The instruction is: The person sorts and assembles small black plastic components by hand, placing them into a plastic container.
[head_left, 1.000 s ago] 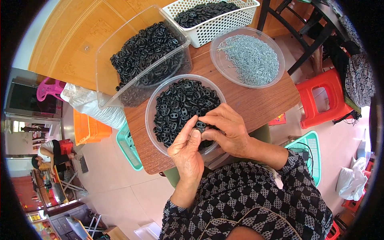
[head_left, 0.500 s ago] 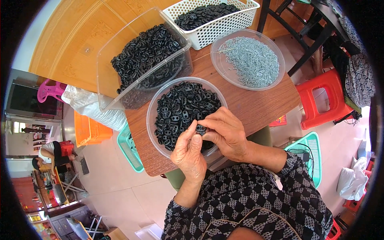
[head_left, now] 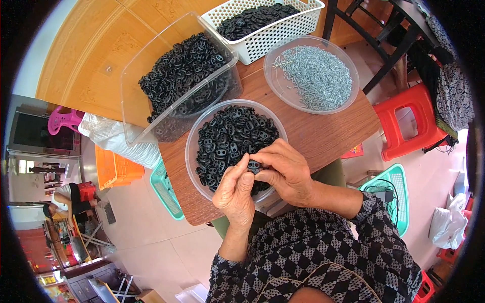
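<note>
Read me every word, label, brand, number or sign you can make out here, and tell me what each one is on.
No text can be read.
Red item by the right edge of the table: yellowish marks, too small to read.
Black pieces in the round bowl: too small to tell whether anything is marked on them.

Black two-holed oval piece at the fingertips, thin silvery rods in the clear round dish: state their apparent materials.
Oval piece: probably moulded plastic, semi-gloss, from its soft highlights; coated metal is possible. Silvery rods: likely metal, shiny, from their bright grey glints.
</note>
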The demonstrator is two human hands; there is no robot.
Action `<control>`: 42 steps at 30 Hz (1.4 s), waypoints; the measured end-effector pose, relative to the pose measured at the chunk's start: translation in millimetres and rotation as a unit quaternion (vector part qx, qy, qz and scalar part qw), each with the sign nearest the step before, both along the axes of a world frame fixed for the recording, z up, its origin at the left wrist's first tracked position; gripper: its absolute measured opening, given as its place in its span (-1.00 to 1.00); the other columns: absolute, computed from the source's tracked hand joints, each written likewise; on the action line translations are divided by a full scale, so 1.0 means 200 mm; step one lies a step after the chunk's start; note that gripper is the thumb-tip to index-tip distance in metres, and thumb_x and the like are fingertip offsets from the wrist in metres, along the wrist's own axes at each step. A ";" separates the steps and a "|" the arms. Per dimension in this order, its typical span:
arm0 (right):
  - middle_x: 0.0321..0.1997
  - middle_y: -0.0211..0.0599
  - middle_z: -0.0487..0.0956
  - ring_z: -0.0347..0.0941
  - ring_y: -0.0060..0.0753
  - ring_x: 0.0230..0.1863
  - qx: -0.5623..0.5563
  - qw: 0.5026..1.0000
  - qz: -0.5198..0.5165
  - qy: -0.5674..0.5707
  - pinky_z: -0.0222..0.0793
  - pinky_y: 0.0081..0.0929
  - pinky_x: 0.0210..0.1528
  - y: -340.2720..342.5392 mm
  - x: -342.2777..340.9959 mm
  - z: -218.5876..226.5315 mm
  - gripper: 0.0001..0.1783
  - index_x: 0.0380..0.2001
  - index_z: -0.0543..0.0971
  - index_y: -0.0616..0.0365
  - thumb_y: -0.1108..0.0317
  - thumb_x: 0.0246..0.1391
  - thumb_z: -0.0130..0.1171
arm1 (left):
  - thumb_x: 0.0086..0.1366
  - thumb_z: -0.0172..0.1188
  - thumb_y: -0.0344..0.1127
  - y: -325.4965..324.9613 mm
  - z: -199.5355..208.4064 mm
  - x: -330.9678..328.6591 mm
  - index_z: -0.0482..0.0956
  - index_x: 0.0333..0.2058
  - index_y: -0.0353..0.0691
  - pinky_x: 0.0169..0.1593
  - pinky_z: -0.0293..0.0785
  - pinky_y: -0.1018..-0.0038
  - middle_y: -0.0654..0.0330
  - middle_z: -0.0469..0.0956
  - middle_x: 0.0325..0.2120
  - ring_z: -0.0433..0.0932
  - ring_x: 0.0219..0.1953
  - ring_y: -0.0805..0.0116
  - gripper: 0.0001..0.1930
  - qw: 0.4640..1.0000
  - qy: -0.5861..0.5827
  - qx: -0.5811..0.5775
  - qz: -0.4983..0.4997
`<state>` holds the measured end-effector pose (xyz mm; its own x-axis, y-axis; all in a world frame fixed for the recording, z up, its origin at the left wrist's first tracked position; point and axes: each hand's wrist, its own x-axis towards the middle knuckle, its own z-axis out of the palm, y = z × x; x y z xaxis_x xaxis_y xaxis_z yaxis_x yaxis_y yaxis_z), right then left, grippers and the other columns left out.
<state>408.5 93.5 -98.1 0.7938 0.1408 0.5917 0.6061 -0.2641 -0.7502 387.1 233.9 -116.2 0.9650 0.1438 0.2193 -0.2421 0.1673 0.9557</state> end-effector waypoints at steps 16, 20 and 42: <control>-0.31 -0.13 0.48 0.36 -0.15 -0.35 0.004 0.999 -0.032 -0.028 0.32 -0.33 -0.34 0.04 0.00 -0.03 -0.68 -0.21 0.49 0.36 0.48 -0.10 0.22 | 0.18 0.26 -0.40 -0.04 -0.01 0.02 0.55 -0.09 -0.43 -0.25 0.32 0.67 0.27 0.50 -0.38 0.38 -0.36 0.55 -0.67 0.997 -0.059 0.022 0.042; -0.32 -0.14 0.48 0.36 -0.15 -0.36 0.017 0.998 -0.031 -0.047 0.31 -0.34 -0.36 0.06 0.00 0.00 -0.70 -0.22 0.49 0.35 0.49 -0.09 0.21 | 0.21 0.24 -0.37 -0.06 0.01 0.01 0.54 -0.11 -0.43 -0.22 0.32 0.66 0.24 0.52 -0.36 0.38 -0.34 0.54 -0.69 0.992 -0.086 0.048 0.075; -0.38 -0.15 0.48 0.36 -0.20 -0.44 0.046 0.993 -0.030 -0.105 0.28 -0.38 -0.47 0.08 0.01 0.02 -0.66 -0.27 0.51 0.34 0.59 -0.24 0.24 | 0.25 0.20 -0.34 -0.12 0.00 -0.01 0.48 -0.18 -0.42 -0.09 0.38 0.51 0.15 0.49 -0.30 0.43 -0.25 0.43 -0.74 0.984 -0.130 -0.007 0.123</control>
